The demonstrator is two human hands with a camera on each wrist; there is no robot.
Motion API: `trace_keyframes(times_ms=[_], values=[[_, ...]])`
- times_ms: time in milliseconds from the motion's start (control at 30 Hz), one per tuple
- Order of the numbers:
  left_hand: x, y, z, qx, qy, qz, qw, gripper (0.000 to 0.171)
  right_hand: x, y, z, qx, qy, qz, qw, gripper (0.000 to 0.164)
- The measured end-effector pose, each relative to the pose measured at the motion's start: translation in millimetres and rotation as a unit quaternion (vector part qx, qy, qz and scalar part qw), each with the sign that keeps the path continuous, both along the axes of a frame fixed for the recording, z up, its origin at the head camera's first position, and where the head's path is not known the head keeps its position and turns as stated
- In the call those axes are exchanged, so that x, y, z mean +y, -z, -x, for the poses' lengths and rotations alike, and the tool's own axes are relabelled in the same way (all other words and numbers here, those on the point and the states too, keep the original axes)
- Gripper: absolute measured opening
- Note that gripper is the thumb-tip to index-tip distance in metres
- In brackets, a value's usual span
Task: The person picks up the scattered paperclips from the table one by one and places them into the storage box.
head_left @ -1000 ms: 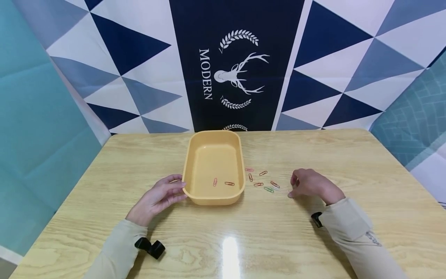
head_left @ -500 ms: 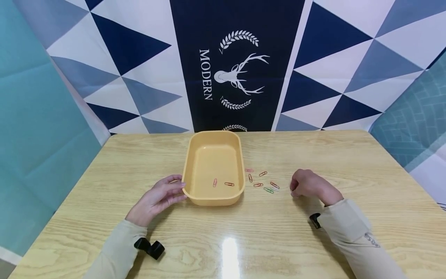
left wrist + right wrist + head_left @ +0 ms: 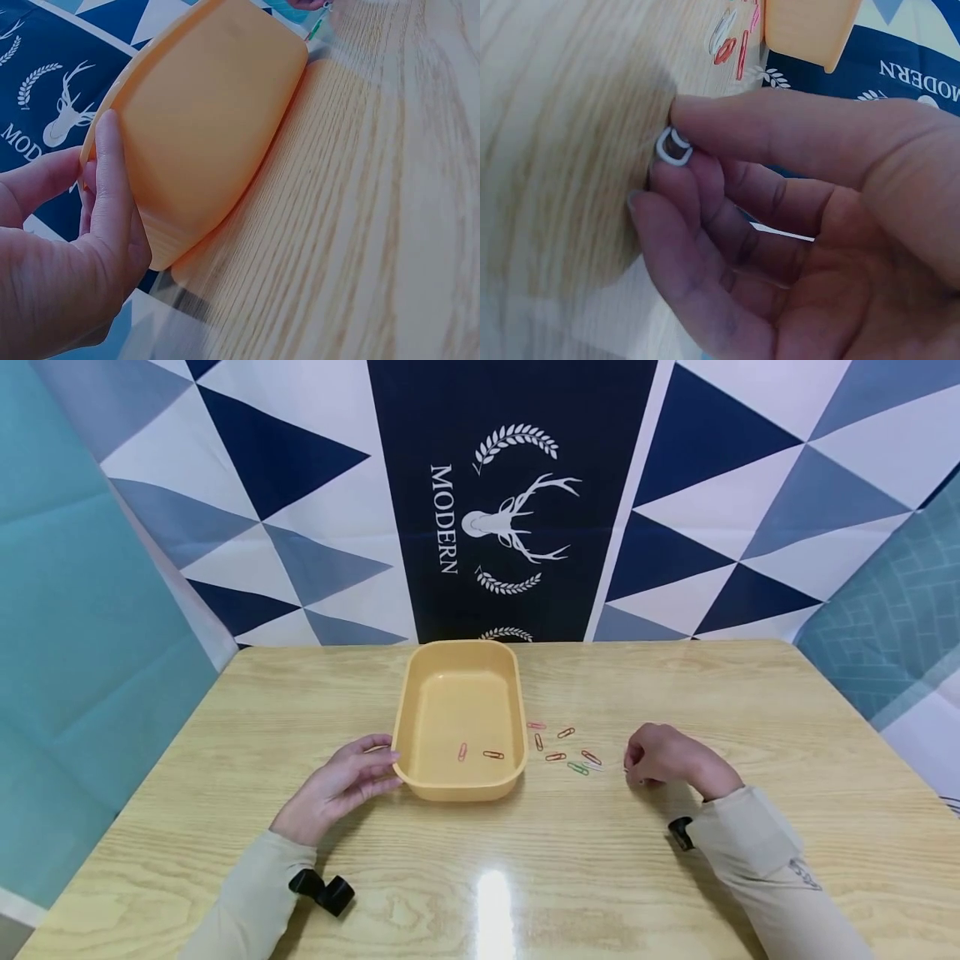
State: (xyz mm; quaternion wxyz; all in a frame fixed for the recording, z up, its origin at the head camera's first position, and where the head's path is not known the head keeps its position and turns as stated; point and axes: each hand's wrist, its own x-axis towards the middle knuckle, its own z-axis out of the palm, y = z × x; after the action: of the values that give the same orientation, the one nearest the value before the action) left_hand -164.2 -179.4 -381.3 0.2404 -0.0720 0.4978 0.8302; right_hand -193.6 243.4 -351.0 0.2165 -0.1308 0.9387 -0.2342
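Observation:
A yellow-orange plastic bin stands on the wooden table, with a pink paper clip and a red paper clip lying inside. My left hand pinches the bin's near left rim between thumb and fingers; the left wrist view shows the bin's outer wall beside them. To the right, my right hand is low at the table. Its thumb and finger pinch a white paper clip, whose rounded end shows in the right wrist view; the rest is hidden by the fingers.
Between bin and right hand lie several loose paper clips, among them a green paper clip, a red paper clip and a pink paper clip. A patterned cloth backdrop rises behind the table's far edge.
The right hand's fingers have closed on the white paper clip on the table and drawn slightly rightward. The left hand and the bin stay where they were.

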Motion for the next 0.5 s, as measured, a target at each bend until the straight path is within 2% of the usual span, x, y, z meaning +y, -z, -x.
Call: trace_keyframes(times_ms=[267,500], values=[[0.3,-2.3,1.4,-0.004,0.000,-0.011,0.9999,0.050,3.5,-1.0,2.3,-0.010,0.006,0.007,1.000,0.013],[0.3,-3.5,0.3,-0.003,0.000,-0.015,0.9999,0.051,8.2,0.5,7.5,-0.002,0.011,0.025,1.000,0.011]])
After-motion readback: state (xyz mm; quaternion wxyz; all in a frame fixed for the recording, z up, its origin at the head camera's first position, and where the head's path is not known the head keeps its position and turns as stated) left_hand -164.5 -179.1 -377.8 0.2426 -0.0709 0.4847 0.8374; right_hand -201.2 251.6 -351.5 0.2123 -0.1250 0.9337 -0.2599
